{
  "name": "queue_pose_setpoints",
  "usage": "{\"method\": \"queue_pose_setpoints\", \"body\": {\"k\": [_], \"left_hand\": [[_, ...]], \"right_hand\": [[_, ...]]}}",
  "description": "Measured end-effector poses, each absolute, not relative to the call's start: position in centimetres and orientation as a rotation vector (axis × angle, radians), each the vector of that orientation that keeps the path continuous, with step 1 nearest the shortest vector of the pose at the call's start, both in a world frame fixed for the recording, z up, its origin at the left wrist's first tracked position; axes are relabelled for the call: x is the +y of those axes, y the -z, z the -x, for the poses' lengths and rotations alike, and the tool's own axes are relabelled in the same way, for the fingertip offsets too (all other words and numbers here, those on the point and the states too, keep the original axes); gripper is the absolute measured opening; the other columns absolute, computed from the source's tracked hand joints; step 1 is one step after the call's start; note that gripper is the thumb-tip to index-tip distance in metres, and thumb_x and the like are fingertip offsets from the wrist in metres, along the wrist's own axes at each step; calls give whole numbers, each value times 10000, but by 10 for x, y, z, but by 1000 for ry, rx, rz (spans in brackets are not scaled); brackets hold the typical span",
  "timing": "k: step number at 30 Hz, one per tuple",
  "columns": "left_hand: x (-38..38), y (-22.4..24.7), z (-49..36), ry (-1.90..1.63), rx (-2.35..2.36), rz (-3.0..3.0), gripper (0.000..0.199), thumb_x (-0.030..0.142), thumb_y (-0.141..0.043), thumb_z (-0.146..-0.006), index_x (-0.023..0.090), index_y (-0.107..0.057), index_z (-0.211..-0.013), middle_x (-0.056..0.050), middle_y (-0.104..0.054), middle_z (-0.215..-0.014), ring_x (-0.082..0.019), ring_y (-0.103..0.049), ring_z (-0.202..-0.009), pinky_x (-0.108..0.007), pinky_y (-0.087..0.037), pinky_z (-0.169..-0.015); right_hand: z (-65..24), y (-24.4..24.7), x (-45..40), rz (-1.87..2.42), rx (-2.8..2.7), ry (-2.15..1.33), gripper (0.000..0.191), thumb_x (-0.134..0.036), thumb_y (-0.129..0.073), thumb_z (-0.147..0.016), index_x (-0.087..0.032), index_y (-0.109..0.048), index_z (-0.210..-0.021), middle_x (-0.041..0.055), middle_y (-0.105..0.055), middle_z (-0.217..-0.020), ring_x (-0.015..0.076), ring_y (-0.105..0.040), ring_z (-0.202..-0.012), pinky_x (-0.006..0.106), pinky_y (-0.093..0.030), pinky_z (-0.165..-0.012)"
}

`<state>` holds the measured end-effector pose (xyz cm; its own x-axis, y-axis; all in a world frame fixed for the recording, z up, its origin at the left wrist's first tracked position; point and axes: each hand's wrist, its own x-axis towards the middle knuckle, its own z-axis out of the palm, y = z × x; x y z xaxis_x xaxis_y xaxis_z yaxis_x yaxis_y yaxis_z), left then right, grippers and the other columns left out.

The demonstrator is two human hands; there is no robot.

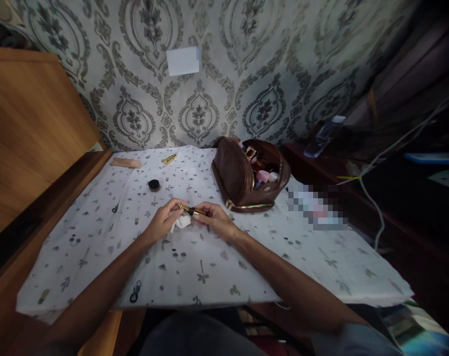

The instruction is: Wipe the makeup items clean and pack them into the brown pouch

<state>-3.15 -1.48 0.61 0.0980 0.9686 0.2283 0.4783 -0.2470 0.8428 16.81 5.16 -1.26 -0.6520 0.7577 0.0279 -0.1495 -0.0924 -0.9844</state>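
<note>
Between my two hands, above the middle of the cloth, is a slim gold-and-dark cosmetic tube (189, 209). The fingers of my left hand (167, 217) are closed on its left end. A crumpled white tissue (181, 223) hangs beneath those fingers. My right hand (217, 220) pinches the tube's right end. Whether the two ends are joined or parted is too small to tell. Beyond my left hand lies a small round black-lidded jar (154, 185). A gold tube (170, 158) lies farther back.
An open brown cosmetic bag (233, 170) filled with small items stands right of centre. At the back left lies a flat beige packet (126, 162). The patterned white cloth (135, 267) covers the table. To the right are a clear bottle (325, 137), a white cable (382, 225) and a blurred-out item.
</note>
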Motion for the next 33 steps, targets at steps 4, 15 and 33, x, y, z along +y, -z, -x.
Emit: {"method": "queue_pose_setpoints", "body": {"k": [4,15,33], "left_hand": [[-15,-6,31,-1029,1522,-1863,281,432,-441,-948,206,-559,-1065,9,-637,-806,-150,-545,-679,-252,-401,-642],[-14,-4,28,-1173,1696,-1801,418,473,-332,-953,210,-434,-645,42,-396,-555,-126,-407,-549,-261,-326,-561],[-9,-2,31,-1112,1614,-1755,383,475,-425,-928,207,-397,-656,48,-386,-595,-119,-393,-591,-246,-335,-569]], "right_hand": [[-167,16,52,666,-1564,-1795,399,-504,-827,-656,-174,-670,-813,-20,-654,-659,99,-493,-565,244,-363,-557],[-164,19,49,678,-1623,-1639,360,-435,-836,-635,-180,-678,-834,-32,-613,-719,117,-498,-647,260,-375,-636],[-164,18,46,706,-1630,-1561,346,-439,-819,-648,-189,-686,-847,-3,-661,-783,154,-567,-723,292,-446,-711]]}}
